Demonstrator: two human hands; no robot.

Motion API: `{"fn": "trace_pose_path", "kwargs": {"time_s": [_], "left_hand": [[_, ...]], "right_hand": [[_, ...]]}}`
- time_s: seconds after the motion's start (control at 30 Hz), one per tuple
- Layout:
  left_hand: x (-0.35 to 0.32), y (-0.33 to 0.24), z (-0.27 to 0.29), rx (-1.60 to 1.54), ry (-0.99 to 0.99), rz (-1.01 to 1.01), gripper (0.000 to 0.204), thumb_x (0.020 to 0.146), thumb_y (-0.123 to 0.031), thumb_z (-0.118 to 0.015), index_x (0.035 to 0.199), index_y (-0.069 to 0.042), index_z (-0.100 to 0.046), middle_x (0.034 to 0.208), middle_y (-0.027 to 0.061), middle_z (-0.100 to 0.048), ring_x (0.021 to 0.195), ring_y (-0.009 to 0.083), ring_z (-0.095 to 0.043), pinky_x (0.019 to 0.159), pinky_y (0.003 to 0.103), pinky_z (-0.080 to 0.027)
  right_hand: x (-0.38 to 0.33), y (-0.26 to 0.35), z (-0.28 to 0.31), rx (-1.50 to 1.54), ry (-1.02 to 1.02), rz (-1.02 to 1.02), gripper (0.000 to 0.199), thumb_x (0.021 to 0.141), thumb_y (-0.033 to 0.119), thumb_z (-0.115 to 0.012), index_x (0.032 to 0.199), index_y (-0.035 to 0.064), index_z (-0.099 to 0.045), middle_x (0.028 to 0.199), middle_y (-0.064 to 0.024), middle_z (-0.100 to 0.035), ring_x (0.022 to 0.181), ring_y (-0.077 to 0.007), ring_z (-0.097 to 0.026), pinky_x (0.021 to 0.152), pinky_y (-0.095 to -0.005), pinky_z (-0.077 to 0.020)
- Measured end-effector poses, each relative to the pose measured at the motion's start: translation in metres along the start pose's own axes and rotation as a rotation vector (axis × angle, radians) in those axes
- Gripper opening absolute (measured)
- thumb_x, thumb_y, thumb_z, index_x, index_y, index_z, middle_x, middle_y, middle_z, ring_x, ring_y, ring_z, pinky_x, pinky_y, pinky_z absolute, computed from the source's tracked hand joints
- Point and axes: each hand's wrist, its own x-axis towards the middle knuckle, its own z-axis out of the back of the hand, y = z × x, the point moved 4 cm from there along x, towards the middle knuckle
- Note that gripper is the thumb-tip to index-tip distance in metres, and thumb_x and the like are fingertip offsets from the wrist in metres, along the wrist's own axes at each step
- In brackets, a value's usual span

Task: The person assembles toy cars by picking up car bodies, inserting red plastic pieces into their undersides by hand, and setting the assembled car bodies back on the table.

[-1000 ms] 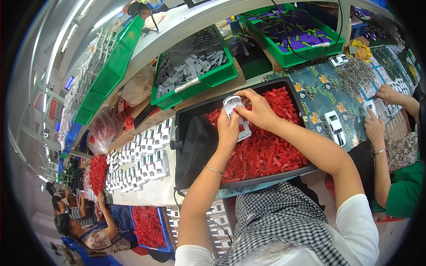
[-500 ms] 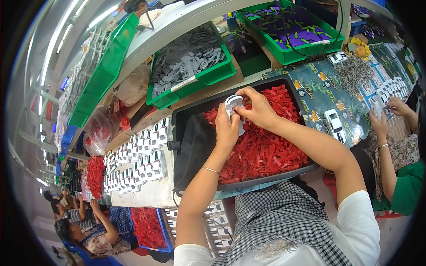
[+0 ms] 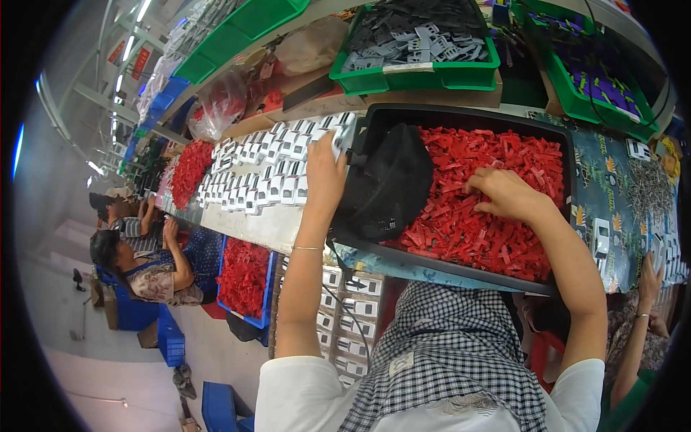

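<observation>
My left hand (image 3: 325, 173) reaches to the near right end of the rows of white toy car bodies (image 3: 248, 196). Its fingers close on one white toy car body (image 3: 338, 142) at the end of the far row, partly covered by the fingers. My right hand (image 3: 507, 193) is over the black tray (image 3: 461, 261), fingertips bent and apart among the loose red plastic pieces (image 3: 497, 155). Nothing shows plainly between those fingers. A black mesh cloth (image 3: 389, 183) lies over the tray's left side.
Green bins hold grey parts (image 3: 425, 43) and purple parts (image 3: 604, 79) behind the tray. Metal pins (image 3: 651, 191) lie on the right beside a white toy car body (image 3: 600, 243). A co-worker's hand (image 3: 651, 277) works there. A blue crate (image 3: 265, 302) of red pieces stands lower left.
My hands have parted: the left carried the white toy car body left to the rows, while the right dropped into the red pieces. The view has turned leftward.
</observation>
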Motion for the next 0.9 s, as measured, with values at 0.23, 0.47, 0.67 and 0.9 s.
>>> {"fn": "trace_pose_path", "kwargs": {"time_s": [0.23, 0.47, 0.67, 0.9], "left_hand": [[-0.072, 0.110, -0.069, 0.312, 0.281, -0.104, 0.065, 0.072, -0.013, -0.076, 0.128, -0.002, -0.045, 0.107, 0.0211, -0.051, 0.101, 0.0390, -0.048, 0.088, 0.045, -0.042], [-0.078, 0.101, -0.047, 0.472, 0.208, -0.035, 0.062, 0.082, -0.029, -0.069, 0.133, -0.003, -0.046, 0.136, 0.0196, -0.042, 0.128, 0.0403, -0.035, 0.102, 0.057, -0.030], [-0.082, 0.116, -0.043, 0.389, 0.232, 0.154, 0.060, 0.086, -0.036, -0.065, 0.134, -0.005, -0.046, 0.144, 0.0146, -0.037, 0.134, 0.0410, -0.030, 0.094, 0.071, -0.030], [-0.085, 0.153, -0.033, 0.442, 0.209, 0.091, 0.061, 0.086, -0.037, -0.063, 0.136, -0.006, -0.044, 0.144, 0.0112, -0.039, 0.135, 0.0377, -0.031, 0.093, 0.069, -0.033]], "right_hand": [[-0.004, 0.000, -0.004, -0.062, 0.066, -0.027, 0.035, 0.070, 0.011, -0.077, 0.100, 0.0042, -0.061, 0.099, -0.0123, -0.060, 0.095, -0.0334, -0.061, 0.079, -0.0429, -0.0501], [0.001, 0.008, 0.002, -0.056, 0.114, -0.072, 0.030, 0.073, 0.019, -0.075, 0.097, 0.0041, -0.065, 0.098, -0.0127, -0.061, 0.097, -0.0327, -0.061, 0.084, -0.0426, -0.0496], [0.002, 0.014, -0.001, -0.066, 0.113, 0.019, 0.035, 0.071, 0.022, -0.078, 0.099, 0.0039, -0.066, 0.099, -0.0121, -0.061, 0.097, -0.0317, -0.061, 0.083, -0.0416, -0.0499], [0.000, 0.017, -0.007, -0.030, 0.146, -0.008, 0.031, 0.072, 0.014, -0.076, 0.099, 0.0030, -0.066, 0.098, -0.0130, -0.061, 0.094, -0.0331, -0.061, 0.081, -0.0419, -0.0507]]}}
